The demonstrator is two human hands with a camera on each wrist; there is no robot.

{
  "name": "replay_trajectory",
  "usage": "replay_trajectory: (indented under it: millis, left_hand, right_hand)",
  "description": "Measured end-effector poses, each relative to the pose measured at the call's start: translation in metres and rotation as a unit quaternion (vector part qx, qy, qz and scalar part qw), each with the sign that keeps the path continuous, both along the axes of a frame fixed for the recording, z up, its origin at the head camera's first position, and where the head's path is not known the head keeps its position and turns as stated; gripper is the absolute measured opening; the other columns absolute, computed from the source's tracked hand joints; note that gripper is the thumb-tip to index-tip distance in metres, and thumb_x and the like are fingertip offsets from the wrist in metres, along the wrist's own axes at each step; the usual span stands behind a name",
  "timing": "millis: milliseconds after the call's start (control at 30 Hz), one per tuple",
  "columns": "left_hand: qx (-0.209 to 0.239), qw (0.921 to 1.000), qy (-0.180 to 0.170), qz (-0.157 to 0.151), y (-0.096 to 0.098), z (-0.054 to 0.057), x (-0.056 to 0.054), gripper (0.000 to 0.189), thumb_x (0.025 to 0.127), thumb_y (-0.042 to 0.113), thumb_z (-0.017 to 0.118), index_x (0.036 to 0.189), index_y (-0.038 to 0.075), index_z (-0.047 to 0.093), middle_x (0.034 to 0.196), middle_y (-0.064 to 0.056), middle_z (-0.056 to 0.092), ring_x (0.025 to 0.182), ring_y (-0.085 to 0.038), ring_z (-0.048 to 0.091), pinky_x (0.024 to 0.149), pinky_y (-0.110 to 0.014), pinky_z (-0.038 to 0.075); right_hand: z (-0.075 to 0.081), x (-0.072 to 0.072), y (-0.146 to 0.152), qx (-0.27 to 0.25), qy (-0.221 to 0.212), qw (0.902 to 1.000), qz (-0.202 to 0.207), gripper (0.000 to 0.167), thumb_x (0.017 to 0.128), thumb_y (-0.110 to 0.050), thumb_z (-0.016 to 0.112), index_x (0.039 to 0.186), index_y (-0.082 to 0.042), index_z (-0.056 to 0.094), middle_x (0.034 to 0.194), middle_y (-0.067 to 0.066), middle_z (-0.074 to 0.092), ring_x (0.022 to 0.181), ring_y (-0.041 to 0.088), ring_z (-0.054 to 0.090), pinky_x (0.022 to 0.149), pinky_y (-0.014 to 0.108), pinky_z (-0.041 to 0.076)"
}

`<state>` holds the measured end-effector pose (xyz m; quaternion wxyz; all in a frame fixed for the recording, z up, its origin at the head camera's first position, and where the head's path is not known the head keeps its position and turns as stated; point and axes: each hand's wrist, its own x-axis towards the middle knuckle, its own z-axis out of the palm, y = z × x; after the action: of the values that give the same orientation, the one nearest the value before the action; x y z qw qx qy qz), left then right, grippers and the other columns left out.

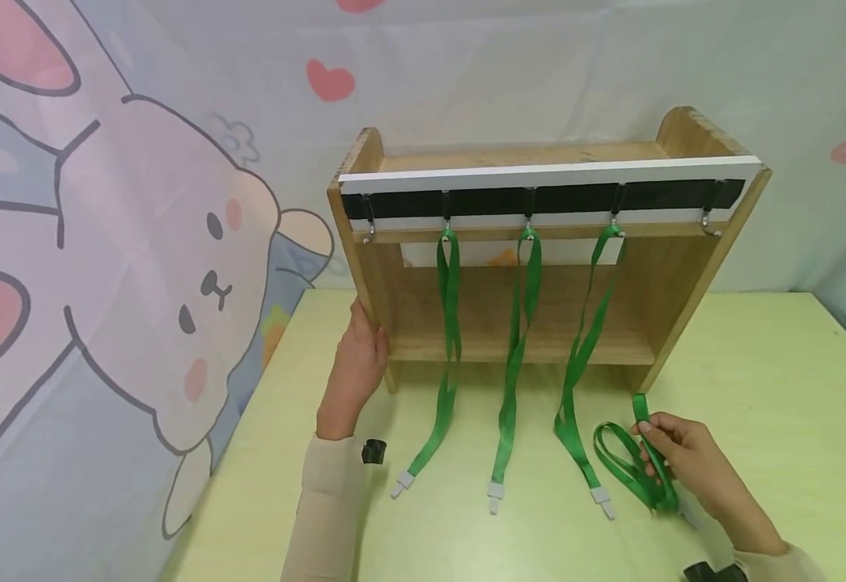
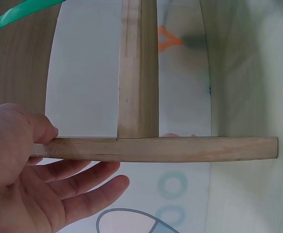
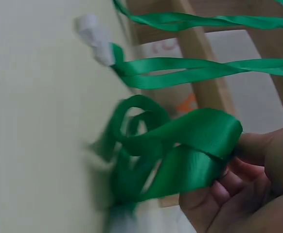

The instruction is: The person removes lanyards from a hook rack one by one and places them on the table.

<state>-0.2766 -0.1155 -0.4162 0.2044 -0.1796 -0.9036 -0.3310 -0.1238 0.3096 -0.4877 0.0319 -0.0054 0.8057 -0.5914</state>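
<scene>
My left hand (image 1: 353, 372) grips the left side panel of a wooden shelf (image 2: 200, 148), its thumb on the inner side and its fingers on the outer. Between thumb and fingers, my right hand (image 1: 692, 457) pinches a looped green lanyard (image 3: 195, 145) just above the table, to the right of the shelf's front. The lanyard's folded strap hangs below the fingers, its pale clip partly hidden. Three more green lanyards (image 1: 450, 315) (image 1: 516, 356) (image 1: 576, 364) hang from the middle hooks along the shelf's front, their light clips lying on the table.
A black-and-white strip (image 1: 568, 198) across the shelf's upper front carries the metal hooks. The leftmost hook (image 1: 369, 230) and the rightmost hook (image 1: 708, 222) bear nothing. Beneath stands a pale yellow-green table (image 1: 765, 347). A cartoon-printed cloth (image 1: 467, 73) hangs behind.
</scene>
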Motion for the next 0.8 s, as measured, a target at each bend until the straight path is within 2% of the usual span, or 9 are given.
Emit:
replay_trajectory:
  millis: [200,300,400,533,700,800]
  left_hand:
    - [-0.003,1.0,-0.005,0.002,-0.001,0.001,-0.001,0.057,0.103,0.004,0.05,0.149,-0.01,0.019,0.127,-0.037,0.052,0.11,-0.051,0.061,0.085,-0.059,0.053]
    - [-0.004,1.0,-0.004,0.0,-0.001,0.0,-0.001,0.056,0.103,0.004,0.05,0.149,-0.01,0.019,0.127,-0.037,0.052,0.11,-0.051,0.061,0.085,-0.059,0.053]
    - [-0.003,1.0,-0.002,-0.002,-0.002,0.0,-0.001,0.056,0.104,0.004,0.05,0.149,-0.01,0.019,0.127,-0.037,0.052,0.11,-0.052,0.06,0.086,-0.06,0.052]
    - [-0.004,1.0,-0.003,-0.002,-0.002,-0.001,0.0,0.057,0.104,0.004,0.05,0.149,-0.01,0.019,0.128,-0.037,0.052,0.11,-0.052,0.06,0.086,-0.059,0.053]
    - [-0.001,0.9999,-0.011,-0.003,-0.001,-0.001,0.0,0.057,0.104,0.004,0.05,0.149,-0.01,0.019,0.129,-0.037,0.051,0.112,-0.052,0.06,0.087,-0.059,0.052]
    - [0.0,0.9999,-0.015,-0.004,-0.001,-0.001,-0.001,0.057,0.104,0.004,0.05,0.15,-0.009,0.018,0.13,-0.037,0.05,0.113,-0.051,0.06,0.088,-0.059,0.052]
  right_hand:
    - [-0.009,-0.003,-0.006,0.099,0.007,0.995,-0.013,0.026,0.106,-0.014,0.053,0.101,0.007,0.068,0.076,0.007,0.062,0.063,0.013,0.053,0.053,0.027,0.044]
    - [-0.012,-0.004,-0.008,0.168,0.026,0.9849,-0.032,0.021,0.102,-0.013,0.061,0.099,0.004,0.073,0.085,0.008,0.069,0.07,0.009,0.053,0.059,0.026,0.046]
    - [-0.013,-0.005,-0.008,0.217,0.035,0.9741,-0.054,0.02,0.099,-0.013,0.066,0.098,0.005,0.075,0.089,0.009,0.072,0.072,0.011,0.055,0.06,0.027,0.046]
    - [-0.011,-0.005,-0.006,0.238,0.028,0.9689,-0.061,0.02,0.096,-0.013,0.069,0.1,0.005,0.076,0.082,0.004,0.07,0.069,0.014,0.053,0.057,0.028,0.044]
    - [-0.009,-0.003,-0.005,0.25,0.041,0.9666,-0.036,0.021,0.093,-0.013,0.073,0.1,0.006,0.075,0.078,0.001,0.068,0.065,0.013,0.054,0.055,0.027,0.046]
    - [-0.007,-0.003,-0.004,0.269,0.054,0.9612,-0.027,0.021,0.093,-0.013,0.074,0.101,0.007,0.074,0.077,0.0,0.066,0.065,0.014,0.056,0.054,0.028,0.046]
